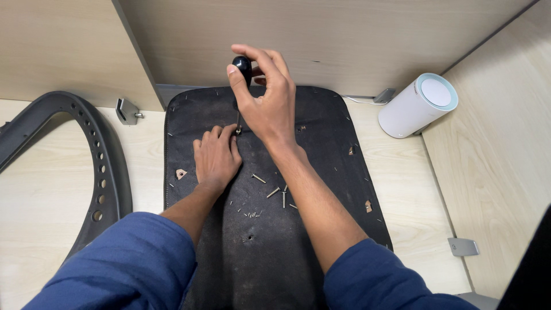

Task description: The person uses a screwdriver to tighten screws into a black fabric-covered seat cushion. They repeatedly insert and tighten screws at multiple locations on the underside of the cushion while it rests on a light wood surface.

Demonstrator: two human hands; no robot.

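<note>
My right hand (266, 97) is wrapped around the black round handle of a screwdriver (242, 64), held upright with its thin shaft pointing down onto a black padded panel (321, 149). My left hand (216, 158) rests flat on the panel, fingertips pinching at the screwdriver tip, where a small screw sits. Several loose screws (274, 192) lie on the panel just right of my left wrist.
A curved black perforated frame (106, 166) lies on the wooden desk at left. A white cylinder with a pale teal rim (418, 106) lies at right by the side wall. Small metal brackets (127, 111) (462, 247) sit on the desk. Wooden walls enclose back and right.
</note>
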